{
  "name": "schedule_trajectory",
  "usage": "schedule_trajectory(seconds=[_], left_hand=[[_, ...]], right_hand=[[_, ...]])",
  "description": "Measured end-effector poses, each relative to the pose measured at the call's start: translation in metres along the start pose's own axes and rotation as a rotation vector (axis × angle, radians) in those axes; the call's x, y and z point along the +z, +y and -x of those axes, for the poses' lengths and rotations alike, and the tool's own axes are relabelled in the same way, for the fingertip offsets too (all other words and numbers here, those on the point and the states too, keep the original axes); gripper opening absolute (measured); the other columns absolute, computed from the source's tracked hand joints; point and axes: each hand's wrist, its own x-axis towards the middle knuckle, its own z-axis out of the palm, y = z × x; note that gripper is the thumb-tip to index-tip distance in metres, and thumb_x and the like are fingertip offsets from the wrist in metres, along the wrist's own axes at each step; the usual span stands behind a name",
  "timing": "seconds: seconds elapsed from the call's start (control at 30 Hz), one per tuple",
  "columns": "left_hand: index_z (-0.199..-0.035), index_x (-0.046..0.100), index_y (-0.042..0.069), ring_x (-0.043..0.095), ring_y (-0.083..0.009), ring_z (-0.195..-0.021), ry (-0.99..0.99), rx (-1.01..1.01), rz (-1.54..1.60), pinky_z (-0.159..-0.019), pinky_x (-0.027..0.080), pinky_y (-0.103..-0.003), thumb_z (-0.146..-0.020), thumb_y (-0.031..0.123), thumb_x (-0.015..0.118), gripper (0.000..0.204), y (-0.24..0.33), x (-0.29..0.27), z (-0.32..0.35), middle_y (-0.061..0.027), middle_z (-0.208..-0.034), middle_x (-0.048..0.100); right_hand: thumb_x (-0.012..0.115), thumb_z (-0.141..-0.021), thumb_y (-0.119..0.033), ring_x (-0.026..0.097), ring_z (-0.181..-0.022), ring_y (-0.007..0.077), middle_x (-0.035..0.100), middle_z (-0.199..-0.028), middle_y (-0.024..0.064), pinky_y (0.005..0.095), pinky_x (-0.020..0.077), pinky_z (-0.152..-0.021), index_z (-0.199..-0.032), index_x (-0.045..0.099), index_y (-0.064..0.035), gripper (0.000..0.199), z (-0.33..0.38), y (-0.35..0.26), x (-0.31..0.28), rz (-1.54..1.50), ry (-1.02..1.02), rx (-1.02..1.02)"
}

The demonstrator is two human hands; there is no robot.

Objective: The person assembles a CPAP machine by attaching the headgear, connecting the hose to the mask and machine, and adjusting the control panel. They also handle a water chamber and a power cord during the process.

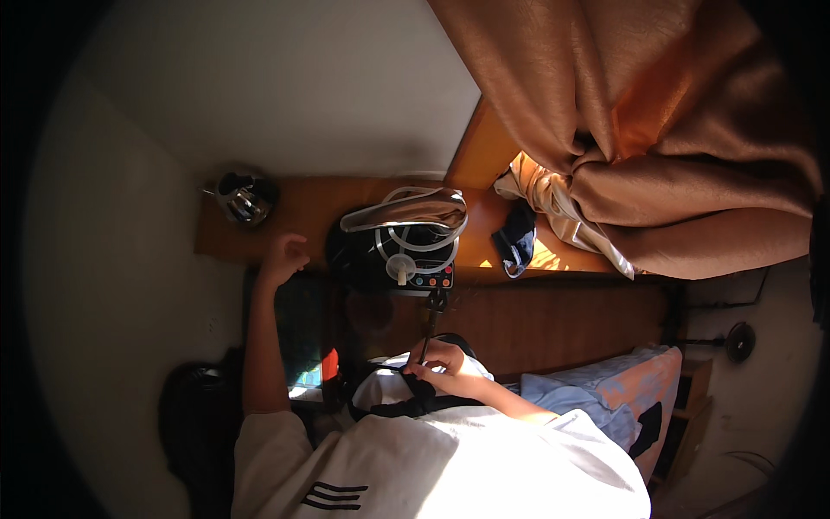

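In the head view, the right hand (pixel 443 363) was closed around a thin dark rod-like tool (pixel 430 327), held close to the body over a black strap (pixel 406 400) and white cloth at the chest. The tool's long axis ran near to far, its far tip pointing at the front edge of a black countertop appliance (pixel 393 251) with a round white knob and a row of coloured buttons. That appliance sat just beyond the tool's tip, so the right hand was the one lined up with it. The left hand (pixel 284 255) reached out to the far left, fingers loosely curled and holding nothing, resting at the near edge of the wooden counter (pixel 303 212), just left of the appliance. A white hose and a brown cloth (pixel 432 208) lay over the appliance's top.

Further left on the counter stood a small shiny metal kettle (pixel 245 199); to the right lay a dark blue cloth (pixel 516 238). A heavy brown curtain (pixel 657 130) hung bunched at the far right, sunlit. Pale walls enclosed the room, and a blue-and-orange pillow (pixel 622 389) lay at the near right.
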Motion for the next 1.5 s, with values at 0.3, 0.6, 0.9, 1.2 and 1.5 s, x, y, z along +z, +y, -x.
schedule_trajectory(seconds=[0.3, 0.6, 0.9, 1.2, 1.5], left_hand=[[-0.122, 0.053, 0.003, 0.062, -0.0196, -0.093, 0.025, 0.105, 0.08, -0.079, 0.051, -0.032, -0.091, 0.019, 0.064, 0.037, 0.061, 0.081, -0.013, -0.0108, -0.104, 0.062], [-0.114, 0.059, 0.002, 0.061, -0.0323, -0.1, 0.06, 0.426, -0.184, -0.083, 0.048, -0.04, -0.083, 0.033, 0.069, 0.045, 0.058, 0.171, -0.049, -0.0179, -0.11, 0.063], [-0.093, 0.063, 0.004, 0.059, -0.0175, -0.069, 0.16, 0.25, 0.231, -0.061, 0.048, -0.033, -0.083, 0.017, 0.068, 0.017, 0.046, 0.207, -0.069, -0.0049, -0.077, 0.063], [-0.097, 0.055, 0.011, 0.054, -0.0101, -0.077, 0.133, -0.133, 1.113, -0.069, 0.047, -0.027, -0.094, 0.024, 0.06, 0.014, 0.081, 0.145, -0.033, 0.0004, -0.086, 0.057], [-0.12, 0.053, 0.009, 0.056, -0.0153, -0.104, -0.022, -0.095, 1.15, -0.089, 0.046, -0.034, -0.095, 0.032, 0.058, 0.034, 0.083, 0.126, 0.004, -0.0043, -0.117, 0.058]], right_hand=[[0.064, -0.089, -0.009, 0.069, -0.077, 0.0163, 0.068, -0.085, 0.0079, 0.0254, 0.055, -0.065, -0.094, 0.071, -0.0007, 0.012, 0.025, 0.186, -0.105, 0.543, 0.172, 0.499], [0.052, -0.091, 0.004, 0.067, -0.088, 0.0183, 0.065, -0.101, 0.0072, 0.0325, 0.0566, -0.075, -0.123, 0.053, -0.0058, 0.034, 0.027, 0.229, -0.143, -0.217, 0.737, 0.679], [0.051, -0.099, -0.028, 0.065, -0.085, 0.0143, 0.066, -0.097, 0.0075, 0.0247, 0.0529, -0.069, -0.12, 0.057, -0.0033, 0.032, -0.07, 0.072, -0.131, -0.162, 0.823, 0.174], [0.054, -0.098, -0.022, 0.048, -0.063, 0.0046, 0.052, -0.072, -0.0041, 0.0189, 0.0412, -0.061, -0.096, 0.057, -0.0087, 0.013, -0.12, 0.002, -0.132, -0.294, 0.794, -0.129], [0.065, -0.09, -0.023, 0.059, -0.059, 0.0174, 0.059, -0.069, 0.0091, 0.0294, 0.044, -0.053, -0.087, 0.052, -0.0001, 0.026, -0.169, -0.123, -0.056, 0.641, 0.418, -0.239]])
